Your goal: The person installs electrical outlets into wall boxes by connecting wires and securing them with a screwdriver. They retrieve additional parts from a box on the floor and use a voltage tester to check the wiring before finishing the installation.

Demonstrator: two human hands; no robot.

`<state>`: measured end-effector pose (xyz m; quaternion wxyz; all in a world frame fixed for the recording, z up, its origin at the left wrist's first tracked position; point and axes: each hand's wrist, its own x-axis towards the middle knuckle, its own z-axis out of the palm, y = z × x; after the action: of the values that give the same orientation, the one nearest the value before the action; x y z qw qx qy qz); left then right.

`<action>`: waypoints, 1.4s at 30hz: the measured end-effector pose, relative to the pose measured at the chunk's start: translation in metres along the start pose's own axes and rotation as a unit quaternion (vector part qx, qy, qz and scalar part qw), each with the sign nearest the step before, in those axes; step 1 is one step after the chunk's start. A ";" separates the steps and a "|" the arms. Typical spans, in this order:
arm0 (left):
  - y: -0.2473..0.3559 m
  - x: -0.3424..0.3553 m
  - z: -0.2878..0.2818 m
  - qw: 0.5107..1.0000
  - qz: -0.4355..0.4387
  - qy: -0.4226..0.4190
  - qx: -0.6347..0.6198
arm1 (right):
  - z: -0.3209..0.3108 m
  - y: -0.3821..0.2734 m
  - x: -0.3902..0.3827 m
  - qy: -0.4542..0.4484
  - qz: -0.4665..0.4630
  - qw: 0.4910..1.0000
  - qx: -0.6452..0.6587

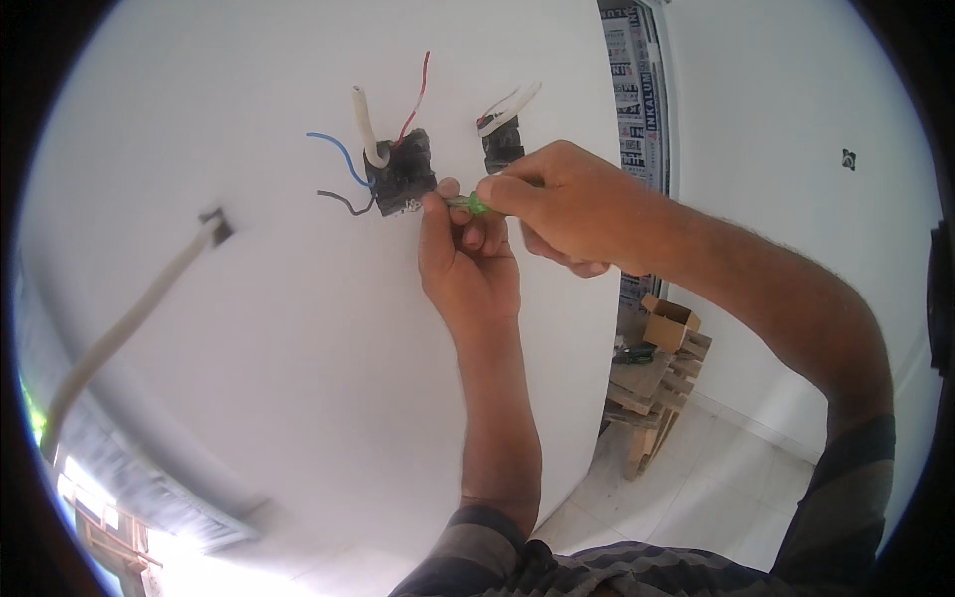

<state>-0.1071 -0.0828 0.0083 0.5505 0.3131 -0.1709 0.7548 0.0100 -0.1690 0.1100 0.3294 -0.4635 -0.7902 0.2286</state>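
Observation:
A black wall box (403, 164) sits in the white wall with red (422, 90), blue (341, 143) and dark (339, 203) wires and a thick white cable (364, 124) sticking out. My right hand (557, 204) pinches the green handle of a screwdriver (477, 203), its shaft pointing left toward the box's lower right corner. My left hand (468, 259) is just below that corner, fingertips closed around the shaft's end and a small piece I cannot make out. A second black box (502, 149), with pale wires, is partly behind my right hand.
A thick pale cable (139, 308) runs from an opening (221, 225) at left. Past the wall edge at right are a taped frame (637, 70), an open cardboard box (669, 323) and a wooden pallet (662, 413) on the tiled floor (716, 488). A small wall box (848, 159) is on the right wall.

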 end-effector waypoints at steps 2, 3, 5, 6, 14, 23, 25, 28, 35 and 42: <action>0.002 -0.001 0.001 1.000 -0.006 0.014 -0.007 | 0.003 0.008 0.005 0.037 -0.123 0.987 -0.097; 0.001 -0.003 0.004 1.000 -0.015 0.021 0.006 | 0.008 0.021 0.010 0.091 -0.237 0.943 -0.217; 0.001 -0.006 0.010 0.998 -0.032 0.036 0.033 | 0.015 0.038 0.015 0.191 -0.387 0.817 -0.384; 0.000 -0.007 0.009 0.999 -0.030 0.029 0.031 | 0.018 0.043 0.016 0.239 -0.427 0.757 -0.434; 0.003 -0.001 -0.001 1.000 0.000 -0.005 0.008 | -0.007 -0.005 -0.009 -0.026 0.022 0.999 0.000; 0.002 0.002 -0.003 1.000 -0.008 -0.016 -0.001 | 0.017 0.049 0.011 0.290 -0.468 0.755 -0.357; 0.001 0.002 0.000 1.000 0.002 0.024 0.019 | 0.011 0.042 0.008 0.194 -0.367 0.887 -0.202; 0.004 0.000 0.001 0.999 0.011 0.030 0.017 | 0.000 0.008 -0.003 0.048 -0.093 0.994 -0.015; 0.004 -0.011 0.000 0.997 -0.051 -0.014 0.064 | 0.021 0.043 0.002 0.198 -0.392 0.837 -0.326; 0.005 -0.007 0.006 0.998 -0.039 0.021 0.037 | 0.015 0.037 0.004 0.170 -0.327 0.917 -0.151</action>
<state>-0.1085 -0.0928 0.0087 0.5708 0.3237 -0.1187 0.7452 0.0196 -0.1488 0.0766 0.4412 -0.2553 -0.8550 -0.0955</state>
